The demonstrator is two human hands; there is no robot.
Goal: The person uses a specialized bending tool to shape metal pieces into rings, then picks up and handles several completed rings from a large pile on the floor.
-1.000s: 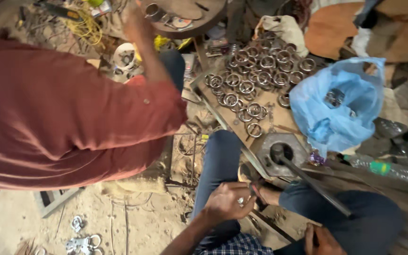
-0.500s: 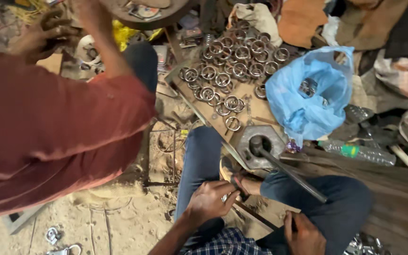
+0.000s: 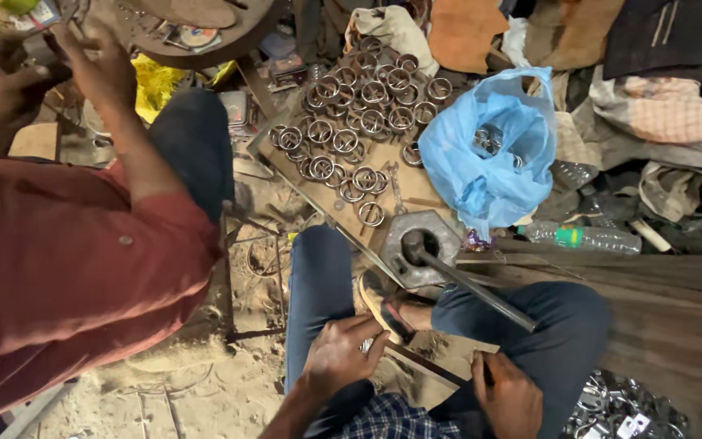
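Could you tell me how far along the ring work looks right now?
Done: many metal rings lie spread on the board. In hand: the left hand and right hand grip a thin rod beside the hexagonal block. Left: more rings sit in the blue bag.

sandy floor (image 3: 205, 398) bears ring-strewn board (image 3: 400, 167), blue bag (image 3: 489, 154).

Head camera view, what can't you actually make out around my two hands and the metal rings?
- Left hand: fingers curl over something small; what it is stays hidden.
- Right hand: cut off by the bottom edge; its grip on the thin rod is unclear.
- Blue bag: folds hide most of its contents.
- Metal rings: count unclear, they overlap.
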